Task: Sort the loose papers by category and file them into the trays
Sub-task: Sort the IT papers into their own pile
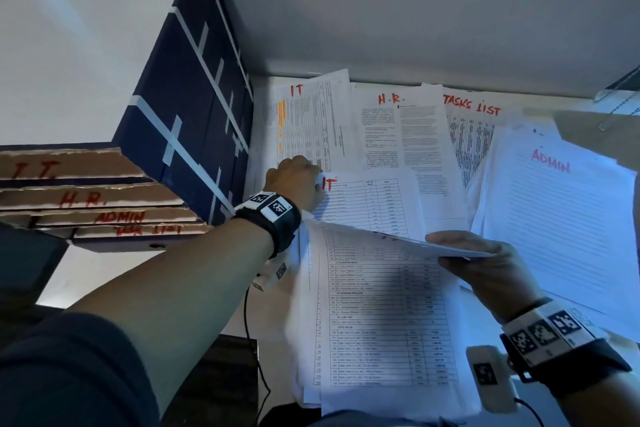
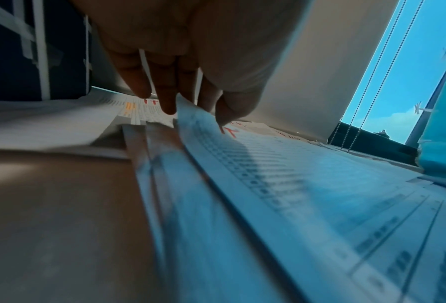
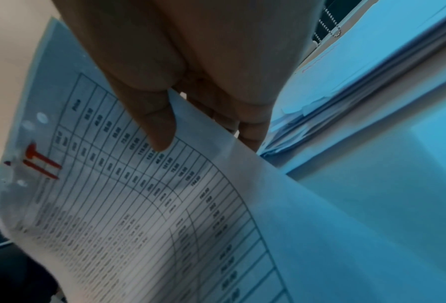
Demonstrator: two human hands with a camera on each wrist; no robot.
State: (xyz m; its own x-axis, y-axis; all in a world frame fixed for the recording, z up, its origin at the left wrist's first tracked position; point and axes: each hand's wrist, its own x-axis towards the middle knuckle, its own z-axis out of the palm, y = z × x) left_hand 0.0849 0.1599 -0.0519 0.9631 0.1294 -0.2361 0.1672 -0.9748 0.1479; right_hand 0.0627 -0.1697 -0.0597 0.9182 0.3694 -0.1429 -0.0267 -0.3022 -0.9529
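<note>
Thin, limp IT sheets, mid-sort

Your right hand (image 1: pixel 485 270) pinches a floppy sheet (image 3: pixel 144 205) by its edge above the near pile (image 1: pixel 381 322); farther, left fingers (image 2: pixel 165 98) curl round another's corner (image 2: pixel 190 110). Pinch edges; support spans.

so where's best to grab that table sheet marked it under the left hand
Pinch the IT sheet at its near-left corner, coming from the left: the left hand already has that edge curled up, while its other sides lie flat among papers.
</note>
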